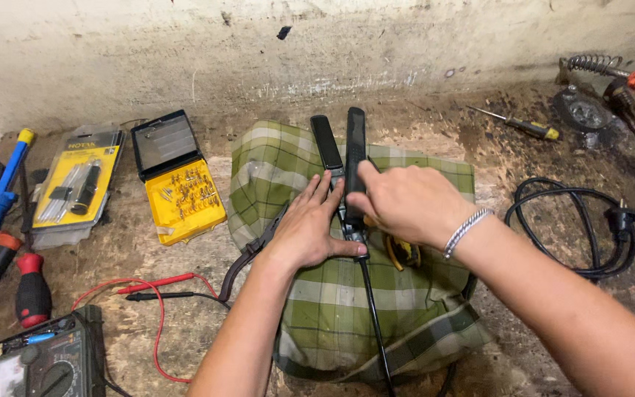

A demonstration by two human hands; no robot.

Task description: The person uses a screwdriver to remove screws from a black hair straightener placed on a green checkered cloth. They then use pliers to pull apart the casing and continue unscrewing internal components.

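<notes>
- Black hair straightener (348,158): lying on a green checked cloth (317,309) at mid-worktop, its two arms splayed apart and pointing toward the wall, its cord trailing toward the viewer.
- Left hand (309,228): resting flat at the straightener's hinge end, fingers spread apart, pressing rather than gripping.
- Right hand (406,202): fingers clamping on the straightener's right arm; a silver bracelet (467,230) is circling the wrist.
- Yellow bit case (178,184): sitting open, left of the cloth.
- Multimeter (38,364): sitting at the near left corner, red and black probe leads (157,287) lying beside it.
- Coiled black power cable (589,228): lying right of the cloth.
- Worktop (494,147): showing scuffed and stained.
</notes>
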